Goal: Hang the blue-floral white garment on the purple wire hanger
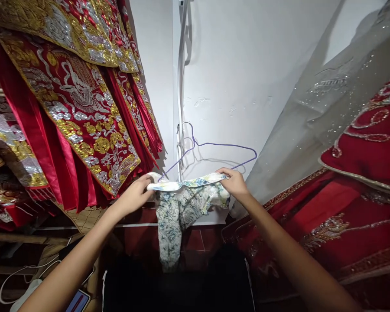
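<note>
Head view: our left hand [137, 193] and right hand [234, 182] each pinch an end of the floral garment [182, 203], long axis running 9 to 3 o'clock, equally near. Purple hanger [211, 149] sits just behind at 12, touching the cloth.

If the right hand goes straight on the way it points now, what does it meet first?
The right hand points up-left, gripping the floral garment. Straight on, it would probably meet the purple wire hanger first, then the white wall; depth is unclear.
</note>
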The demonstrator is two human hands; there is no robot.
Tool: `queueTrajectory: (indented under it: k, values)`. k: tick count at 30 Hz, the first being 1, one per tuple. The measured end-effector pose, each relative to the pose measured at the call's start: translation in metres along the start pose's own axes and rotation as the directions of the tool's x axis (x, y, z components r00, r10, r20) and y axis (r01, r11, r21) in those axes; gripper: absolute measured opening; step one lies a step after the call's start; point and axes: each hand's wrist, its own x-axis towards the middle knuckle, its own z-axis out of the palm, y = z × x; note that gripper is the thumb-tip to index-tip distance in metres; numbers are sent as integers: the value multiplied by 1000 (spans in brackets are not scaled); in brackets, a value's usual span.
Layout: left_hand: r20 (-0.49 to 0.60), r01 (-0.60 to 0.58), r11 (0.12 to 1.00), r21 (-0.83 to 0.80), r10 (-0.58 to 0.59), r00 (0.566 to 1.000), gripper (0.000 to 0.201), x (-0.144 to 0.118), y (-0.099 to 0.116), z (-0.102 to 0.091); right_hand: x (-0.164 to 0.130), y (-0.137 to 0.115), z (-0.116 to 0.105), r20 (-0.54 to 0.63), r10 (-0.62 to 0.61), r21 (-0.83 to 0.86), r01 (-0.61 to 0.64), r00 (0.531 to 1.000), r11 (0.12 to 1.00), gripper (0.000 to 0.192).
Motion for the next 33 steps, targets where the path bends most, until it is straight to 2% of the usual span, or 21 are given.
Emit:
queueTrajectory:
  k: [3,5,7,10,12,14,16,18,20,24,29,31,33]
  values:
    - [-54,-81,994,-75,77,996,17,21,7,-4,-6,-7,8,93,20,69,-26,995,997,21]
    - [-80,-76,986,-150,65,995,18,34,6,-2,-15,-12,20,149,23,138,-44,989,989,21]
    - [-113,-47,978,-204,24,993,26,45,3,-1,-24,-19,29,208,16,192,-57,978,980,25]
    - [-125,-51,976,-212,24,992,40,55,-2,-5,-34,-30,26,294,-26,199,-35,955,979,39]
    - [-58,-63,973,-224,51,997,35,58,-4,-11,-34,-34,11,223,-50,162,14,974,987,48]
    - [10,-60,962,-267,65,998,32,58,-4,-18,-29,-36,-10,50,-47,112,41,998,993,64]
    - [65,-37,949,-312,61,996,30,59,-3,-24,-22,-37,-31,-112,-38,56,44,993,997,80]
    - [111,-3,938,-347,44,993,26,62,-1,-27,-18,-40,-47,-198,-55,-36,48,979,998,81]
    - [144,37,925,-377,19,989,23,65,2,-27,-17,-45,-57,-251,-103,-147,67,962,987,72]
    - [142,50,912,-408,9,990,20,70,3,-26,-26,-56,-60,-244,-181,-284,108,953,953,70]
    - [162,16,940,-340,42,986,20,70,0,-27,-34,-57,-61,-206,-215,-402,118,955,908,87]
    - [169,14,948,-317,42,985,21,70,-2,-29,-33,-56,-64,-151,-256,-437,168,955,884,77]
    - [144,-6,957,-291,50,988,23,70,-7,-32,-29,-58,-69,-69,-256,-427,203,964,881,53]
